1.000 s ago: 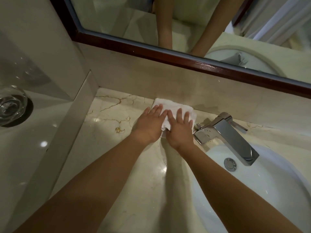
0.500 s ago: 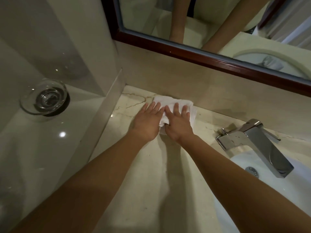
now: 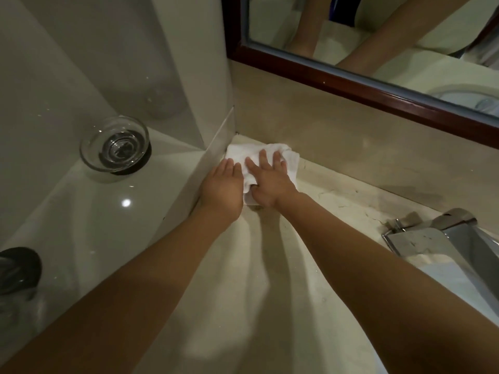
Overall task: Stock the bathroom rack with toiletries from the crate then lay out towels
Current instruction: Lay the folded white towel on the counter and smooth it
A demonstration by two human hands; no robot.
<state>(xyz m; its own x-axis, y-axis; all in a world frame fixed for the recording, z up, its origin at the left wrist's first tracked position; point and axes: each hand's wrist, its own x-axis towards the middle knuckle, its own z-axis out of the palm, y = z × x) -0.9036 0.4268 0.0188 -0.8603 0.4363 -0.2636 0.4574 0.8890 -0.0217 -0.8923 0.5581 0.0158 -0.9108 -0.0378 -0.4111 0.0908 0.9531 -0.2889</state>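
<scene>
**A:** What is differing from half a second ago?

**B:** The folded white towel (image 3: 290,161) is now lying in the back left corner of the marble bench (image 3: 270,279). Its left edge is touching the side panel (image 3: 213,149). Earlier it was lying further right along the back wall, apart from that corner.

**A:** And how are the hands sitting on it?

**B:** The left hand (image 3: 222,188) is resting at the towel's near left edge. Its fingers (image 3: 229,168) are lying straight and pressed together, with only the tips touching the cloth; before, they were lying over the towel. The right hand (image 3: 271,184) is pressing flat on top with its fingers spread and straight, as it was before. Its thumb is sitting at the near edge, where the cloth is bunching. Whether the thumb is going under the fold is not clear.

**A:** Is the surrounding view shifting too?

**B:** Yes, the view is swinging left. The glass dish (image 3: 114,144) on the ledge (image 3: 81,211) is showing closer to the middle. The chrome faucet (image 3: 432,238) is sitting at the right edge, and only a strip of the sink basin (image 3: 445,282) is showing. A dark round object (image 3: 16,268) is now appearing low on the left. The mirror (image 3: 378,36) is reflecting both forearms.
</scene>
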